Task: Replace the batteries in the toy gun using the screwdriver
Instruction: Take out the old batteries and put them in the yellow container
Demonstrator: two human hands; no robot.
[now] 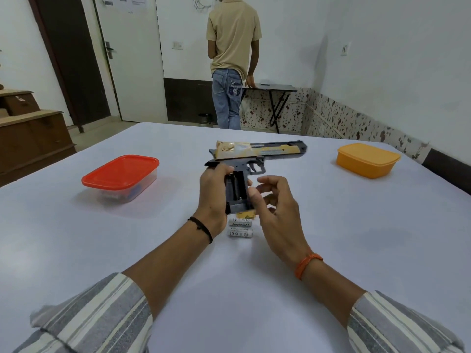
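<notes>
toy gun (257, 154) held above a pale table (356, 250) in a white-walled room, barrel pointing right.

gripped at the handle by the left hand (214, 194), battery compartment (235, 186) uncovered and dark; right hand (275, 205) loosely curled beside the grip, thumb against it. three white batteries (240, 228) lying below, red-lidded container (121, 177) left, orange container (367, 159) right, a person (233, 59) standing at a folding table (272, 87) behind.

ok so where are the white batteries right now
In the head view, the white batteries lie side by side on the table at centre, just below the toy gun grip, between the person's two wrists.
</notes>
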